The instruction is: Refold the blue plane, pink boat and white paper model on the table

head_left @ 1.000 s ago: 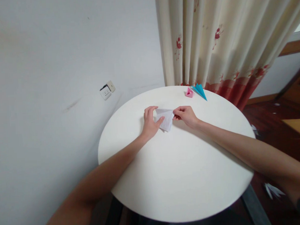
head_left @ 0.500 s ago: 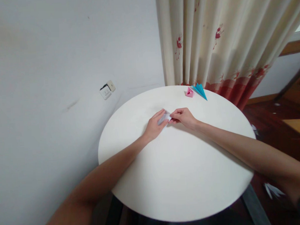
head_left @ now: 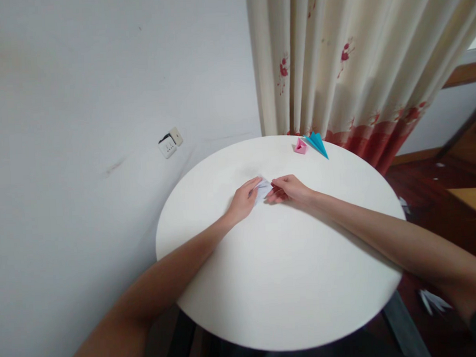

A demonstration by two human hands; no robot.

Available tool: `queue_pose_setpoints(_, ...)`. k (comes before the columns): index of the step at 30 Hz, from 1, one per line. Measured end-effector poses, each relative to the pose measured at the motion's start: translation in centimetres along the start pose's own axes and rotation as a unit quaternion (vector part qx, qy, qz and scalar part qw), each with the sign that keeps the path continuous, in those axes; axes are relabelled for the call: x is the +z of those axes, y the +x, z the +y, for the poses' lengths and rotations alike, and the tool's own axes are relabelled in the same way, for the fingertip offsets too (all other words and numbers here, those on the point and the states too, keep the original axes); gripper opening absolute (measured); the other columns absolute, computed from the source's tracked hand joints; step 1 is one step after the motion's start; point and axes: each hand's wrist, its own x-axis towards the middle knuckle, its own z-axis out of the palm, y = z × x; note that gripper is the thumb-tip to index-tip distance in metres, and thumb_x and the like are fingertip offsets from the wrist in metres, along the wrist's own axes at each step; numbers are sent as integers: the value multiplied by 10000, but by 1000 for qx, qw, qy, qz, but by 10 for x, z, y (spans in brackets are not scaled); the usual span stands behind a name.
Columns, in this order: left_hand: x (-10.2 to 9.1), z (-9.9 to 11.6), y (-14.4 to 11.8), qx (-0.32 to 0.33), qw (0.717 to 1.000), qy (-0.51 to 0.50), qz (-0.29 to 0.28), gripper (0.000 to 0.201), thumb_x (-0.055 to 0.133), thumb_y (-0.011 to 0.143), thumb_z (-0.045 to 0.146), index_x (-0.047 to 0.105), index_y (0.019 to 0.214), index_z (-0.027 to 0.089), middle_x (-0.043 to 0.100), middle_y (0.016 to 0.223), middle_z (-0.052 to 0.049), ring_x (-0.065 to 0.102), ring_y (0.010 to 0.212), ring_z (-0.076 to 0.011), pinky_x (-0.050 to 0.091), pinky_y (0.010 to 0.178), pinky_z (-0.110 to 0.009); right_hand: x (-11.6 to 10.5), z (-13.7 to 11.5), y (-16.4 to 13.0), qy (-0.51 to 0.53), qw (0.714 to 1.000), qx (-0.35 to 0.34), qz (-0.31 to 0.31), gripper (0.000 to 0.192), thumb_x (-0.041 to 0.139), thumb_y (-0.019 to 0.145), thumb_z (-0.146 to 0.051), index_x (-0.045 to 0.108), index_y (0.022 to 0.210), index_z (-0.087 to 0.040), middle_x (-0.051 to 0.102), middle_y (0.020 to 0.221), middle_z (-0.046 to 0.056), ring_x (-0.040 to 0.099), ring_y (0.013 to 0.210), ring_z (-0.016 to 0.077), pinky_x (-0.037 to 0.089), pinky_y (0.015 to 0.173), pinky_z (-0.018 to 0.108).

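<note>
A small folded sheet of white paper (head_left: 264,188) lies on the round white table, its near edges partly covered by my fingers. My left hand (head_left: 242,198) grips it from the left, fingers along the far edge and thumb on the nearer side. At the paper's right corner is my right hand (head_left: 286,189), its fingers curved and apart, the tips right beside the corner. Whether these fingertips touch the paper I cannot tell.
Near the far edge of the white table (head_left: 290,281) sit a pink folded paper piece (head_left: 300,146) and a blue paper plane (head_left: 317,144). A patterned curtain (head_left: 335,63) hangs behind them. The wall with a socket (head_left: 168,147) stands on the left.
My right fingers have loosened from a pinch at the paper's corner and spread apart. My left thumb has drawn back, and more of the paper shows, turned slightly.
</note>
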Motion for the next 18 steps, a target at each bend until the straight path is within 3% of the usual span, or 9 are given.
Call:
queue_pose_setpoints(5,-1,0,0,-15,1000,-18,-1,322,515,928,192,677,1204,223,616,1370,-50,520,1320,-204,285,1201,-405,2,0,-1,-7,1000,23,5,224,569,969,-342,586,997,-121,744,741,163,720,584,198,547,472,230)
queue_pose_setpoints(7,-1,0,0,-18,1000,-21,-3,329,507,940,216,660,1232,217,614,1371,-60,531,1307,-210,302,1188,-403,1,1,0,-31,999,7,6,210,635,925,-270,567,1067,-131,745,717,128,684,519,167,499,431,206)
queue_pose_setpoints(10,-1,-3,1,-27,999,-17,6,355,475,961,244,624,1279,195,608,1373,-88,542,1293,-225,334,1163,-408,-1,5,2,-73,997,-18,11,356,680,844,-135,524,1163,-146,742,668,68,567,403,106,403,376,178)
queue_pose_setpoints(15,-3,-8,4,-63,996,-21,60,313,561,904,241,658,1196,183,661,1279,-95,565,1250,-254,346,1145,-423,-4,6,4,-115,993,-19,-23,371,699,816,-183,548,1154,-159,748,662,57,450,360,80,295,345,179)
queue_pose_setpoints(18,-6,-8,6,-81,994,-16,74,266,592,857,217,699,1097,174,717,1133,-94,612,1146,-277,375,1112,-450,-6,5,7,-150,988,-20,27,260,677,849,-271,609,1075,-162,738,650,57,425,357,81,282,358,196)
